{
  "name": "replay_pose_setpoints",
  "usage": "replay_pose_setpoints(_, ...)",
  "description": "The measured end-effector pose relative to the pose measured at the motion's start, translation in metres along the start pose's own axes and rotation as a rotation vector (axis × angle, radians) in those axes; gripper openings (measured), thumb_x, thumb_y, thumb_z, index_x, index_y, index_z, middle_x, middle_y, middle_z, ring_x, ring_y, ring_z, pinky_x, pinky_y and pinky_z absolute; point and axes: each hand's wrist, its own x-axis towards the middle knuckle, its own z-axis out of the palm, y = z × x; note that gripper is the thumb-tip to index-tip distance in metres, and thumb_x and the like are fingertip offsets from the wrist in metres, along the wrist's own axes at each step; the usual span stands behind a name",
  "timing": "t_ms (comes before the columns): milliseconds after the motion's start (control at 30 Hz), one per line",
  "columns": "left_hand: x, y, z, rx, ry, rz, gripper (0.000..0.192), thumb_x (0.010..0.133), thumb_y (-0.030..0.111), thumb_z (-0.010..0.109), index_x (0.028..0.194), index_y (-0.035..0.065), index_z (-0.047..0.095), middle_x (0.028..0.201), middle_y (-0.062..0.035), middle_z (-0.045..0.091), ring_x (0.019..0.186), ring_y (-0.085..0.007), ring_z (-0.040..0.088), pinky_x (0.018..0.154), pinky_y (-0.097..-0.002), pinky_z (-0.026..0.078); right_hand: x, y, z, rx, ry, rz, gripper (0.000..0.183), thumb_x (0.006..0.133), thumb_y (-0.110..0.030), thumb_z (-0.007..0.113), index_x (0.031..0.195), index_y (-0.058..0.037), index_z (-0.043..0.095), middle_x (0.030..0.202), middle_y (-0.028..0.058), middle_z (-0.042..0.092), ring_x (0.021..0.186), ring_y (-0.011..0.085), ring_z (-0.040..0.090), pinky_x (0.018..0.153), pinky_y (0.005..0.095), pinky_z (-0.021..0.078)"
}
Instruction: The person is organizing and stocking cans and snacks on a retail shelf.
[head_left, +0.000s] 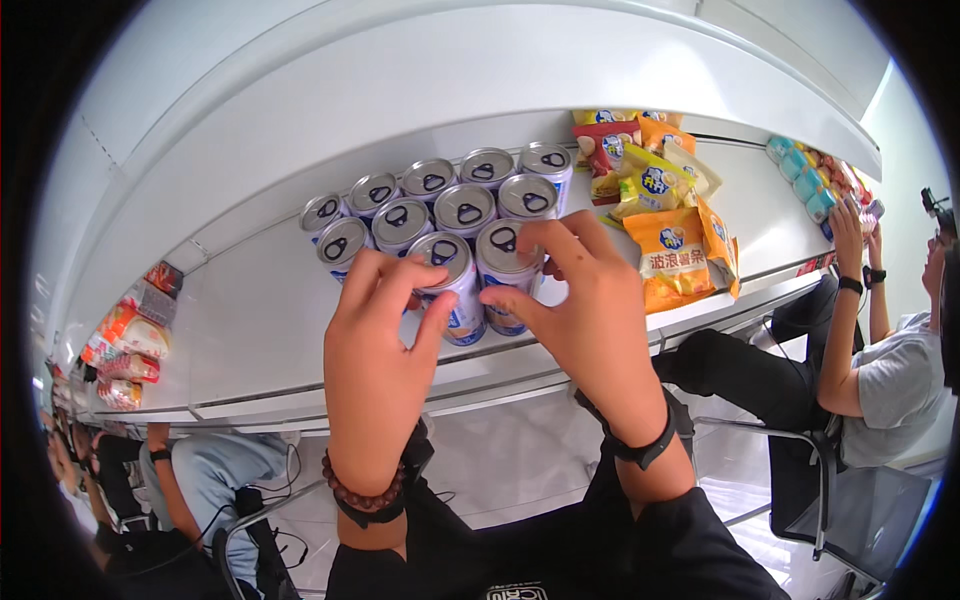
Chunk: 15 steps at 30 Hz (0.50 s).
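Several drink cans (465, 210) with silver lids and pull tabs stand upright in close rows on the white shelf. My left hand (379, 322) is curled at the left side of a front can (466, 304), its thumb and forefinger touching it. Around the neighbouring front can (510, 281) my right hand (589, 285) has its thumb on the side and fingers over the right rim. The lower parts of these two cans show pale bodies with blue print. Fingers partly hide both cans, and the far fingers of each hand are not fully visible.
Snack bags (671, 259) in orange, yellow and red are heaped right of the cans. Packaged goods (131, 337) lie at the shelf's left end. An upper white shelf panel (480, 67) overhangs the back. At right, a seated person (885, 375) handles teal-topped items (806, 180).
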Motion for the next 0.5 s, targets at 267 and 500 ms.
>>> replay_pose_setpoints(267,-0.002,-0.019,-0.007,-0.007,0.036,0.162,0.026,0.078,-0.005,0.066,0.102,0.0048,0.062,0.099,-0.0076,0.059,0.084,-0.0251,0.059,0.072,-0.0346,0.048,0.001,-0.005,-0.008,0.114,-0.048,0.056,0.031,0.070,-0.002,0.080,0.095,-0.0002,0.062,0.092,0.0074,0.066,0.082,0.0184,0.066,0.076,0.0284,0.0542)
replay_pose_setpoints(500,-0.003,-0.030,0.005,-0.032,0.078,0.202,0.024,0.072,-0.004,0.072,0.094,0.0027,0.064,0.092,-0.0077,0.061,0.086,-0.0247,0.059,0.074,-0.0320,0.047,-0.003,-0.005,-0.011,0.089,-0.071,0.059,0.031,0.074,-0.002,0.077,0.101,-0.0005,0.061,0.094,0.0100,0.068,0.086,0.0199,0.069,0.076,0.0298,0.0554)
